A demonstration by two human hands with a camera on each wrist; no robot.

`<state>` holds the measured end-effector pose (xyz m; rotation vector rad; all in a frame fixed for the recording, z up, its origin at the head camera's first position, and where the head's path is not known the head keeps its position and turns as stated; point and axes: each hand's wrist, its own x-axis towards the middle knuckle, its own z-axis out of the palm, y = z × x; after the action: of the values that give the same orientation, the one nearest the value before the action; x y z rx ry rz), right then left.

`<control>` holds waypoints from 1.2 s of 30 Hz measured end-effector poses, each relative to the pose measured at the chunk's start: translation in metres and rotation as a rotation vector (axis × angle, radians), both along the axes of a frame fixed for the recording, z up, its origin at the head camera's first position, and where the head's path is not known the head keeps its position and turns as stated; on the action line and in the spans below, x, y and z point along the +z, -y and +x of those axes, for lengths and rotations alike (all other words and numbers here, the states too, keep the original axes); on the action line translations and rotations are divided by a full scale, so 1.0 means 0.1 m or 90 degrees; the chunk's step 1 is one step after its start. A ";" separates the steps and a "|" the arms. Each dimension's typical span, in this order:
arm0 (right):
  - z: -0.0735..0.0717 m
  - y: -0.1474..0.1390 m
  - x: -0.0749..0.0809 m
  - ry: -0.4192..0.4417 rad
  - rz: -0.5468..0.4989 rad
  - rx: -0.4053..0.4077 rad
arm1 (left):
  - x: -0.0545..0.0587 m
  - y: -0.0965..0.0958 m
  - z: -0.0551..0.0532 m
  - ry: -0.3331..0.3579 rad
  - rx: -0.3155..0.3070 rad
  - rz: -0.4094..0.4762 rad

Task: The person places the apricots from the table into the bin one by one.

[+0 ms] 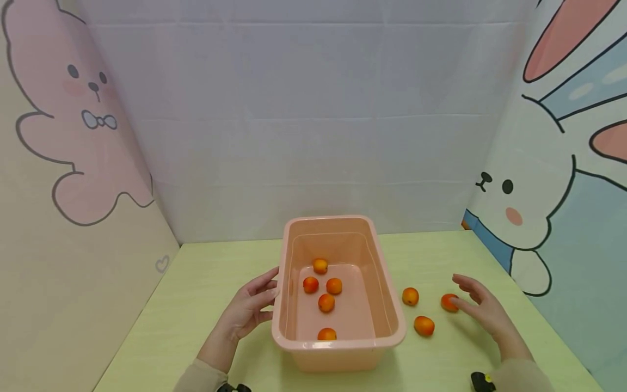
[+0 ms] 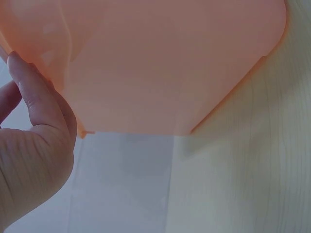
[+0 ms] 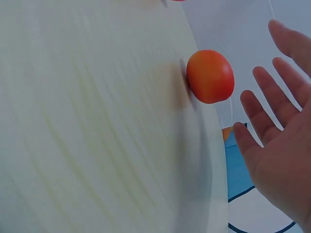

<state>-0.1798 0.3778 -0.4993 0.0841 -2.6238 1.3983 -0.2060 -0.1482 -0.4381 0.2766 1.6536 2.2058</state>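
Observation:
A pink plastic bin (image 1: 338,345) stands in the middle of the table with several small, smooth orange-red fruits (image 1: 326,303) on its floor. My left hand (image 1: 251,306) is at the bin's left side, its fingers fairly straight and its fingertips right at the wall below the rim. To the right of the bin, my right hand (image 1: 482,313) hovers with fingers spread and nothing held. Its thumb overlaps the rightmost loose fruit (image 1: 447,302) in the head view. The right wrist view has a fruit (image 3: 210,76) just beyond those fingertips.
Two more loose fruits, one farther back (image 1: 410,296) and one nearer (image 1: 424,326), lie between the bin and my right hand. Cloth panels with cartoon animals wall in the pale wood-grain table (image 1: 215,272) at both sides, and a plain white sheet (image 1: 313,136) hangs behind.

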 end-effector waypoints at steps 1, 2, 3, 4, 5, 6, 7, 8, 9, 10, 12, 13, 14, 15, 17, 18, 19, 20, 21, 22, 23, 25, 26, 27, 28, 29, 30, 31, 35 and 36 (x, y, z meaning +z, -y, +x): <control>-0.01 -0.01 -0.01 0.013 -0.002 0.003 | 0.00 0.00 0.00 0.000 0.000 0.000; -0.02 -0.03 -0.02 0.033 -0.001 0.005 | 0.00 0.00 0.00 0.001 0.000 0.001; -0.03 -0.04 -0.04 0.048 -0.001 0.008 | 0.00 0.00 0.00 0.001 0.000 0.001; -0.03 -0.06 -0.05 0.062 0.001 0.011 | 0.00 0.00 0.00 0.001 -0.001 0.001; -0.04 -0.07 -0.06 0.076 -0.001 0.013 | 0.00 0.00 0.00 0.002 0.000 0.001; -0.04 -0.08 -0.07 0.083 0.002 0.012 | 0.00 0.00 0.00 0.003 0.000 0.000; -0.05 -0.09 -0.09 0.089 0.005 0.012 | 0.01 0.00 0.00 0.004 0.002 -0.001; -0.05 -0.10 -0.11 0.093 0.008 0.012 | 0.01 0.00 0.00 0.005 0.002 -0.002; -0.05 -0.11 -0.12 0.092 0.010 0.015 | 0.01 0.00 0.00 0.006 0.003 -0.003; -0.06 -0.11 -0.13 0.097 0.013 0.013 | 0.02 -0.01 0.00 0.007 0.003 -0.003; -0.06 -0.12 -0.16 0.101 0.015 0.016 | 0.02 -0.01 0.00 0.007 0.004 -0.003; -0.06 -0.13 -0.17 0.097 0.016 0.021 | 0.02 -0.01 0.00 0.008 0.004 -0.002; -0.07 -0.14 -0.18 0.094 0.019 0.024 | 0.02 -0.01 0.00 0.007 0.004 -0.002; -0.07 -0.15 -0.18 0.094 0.023 0.029 | 0.02 -0.01 0.00 0.007 0.003 -0.003; -0.08 -0.16 -0.20 0.092 0.028 0.036 | 0.01 -0.01 0.00 0.006 0.003 -0.003; -0.08 -0.16 -0.21 0.092 0.031 0.039 | 0.01 -0.01 -0.01 0.006 0.003 -0.003; -0.09 -0.16 -0.21 0.094 0.036 0.041 | 0.01 0.00 -0.01 0.005 0.003 -0.004; -0.09 -0.17 -0.22 0.097 0.038 0.041 | 0.00 0.00 -0.01 0.004 0.003 -0.004; -0.09 -0.17 -0.23 0.102 0.039 0.040 | 0.00 0.00 0.00 0.003 0.002 -0.004; -0.09 -0.17 -0.23 0.107 0.042 0.036 | 0.00 0.00 0.00 0.002 0.002 -0.003; -0.09 -0.17 -0.23 0.110 0.047 0.033 | 0.00 0.00 0.00 0.001 0.002 -0.003; -0.10 -0.17 -0.23 0.113 0.059 0.024 | -0.01 0.00 0.00 0.000 0.001 -0.003; -0.10 -0.18 -0.23 0.112 0.068 0.018 | -0.01 0.00 0.00 -0.001 0.002 -0.003; -0.10 -0.18 -0.23 0.110 0.078 0.013 | -0.01 0.00 0.00 -0.001 0.002 -0.003; -0.10 -0.18 -0.22 0.108 0.087 0.008 | -0.01 0.00 0.00 -0.001 0.002 -0.004; -0.10 -0.17 -0.21 0.104 0.094 0.005 | -0.01 0.00 0.00 0.000 0.003 -0.005; -0.10 -0.17 -0.20 0.101 0.101 0.002 | -0.01 0.00 0.00 0.000 0.004 -0.005; -0.10 -0.16 -0.18 0.097 0.102 -0.001 | -0.01 0.00 0.00 0.001 0.004 -0.005; -0.10 -0.11 -0.07 0.078 0.091 0.000 | 0.00 -0.01 0.00 0.002 0.004 -0.004; -0.11 -0.10 -0.04 0.071 0.088 0.000 | 0.00 -0.01 0.00 0.002 0.004 -0.004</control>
<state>-0.1903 0.3875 -0.5030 0.0237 -2.8093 1.2532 -0.2064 -0.1476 -0.4379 0.2666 1.6626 2.2039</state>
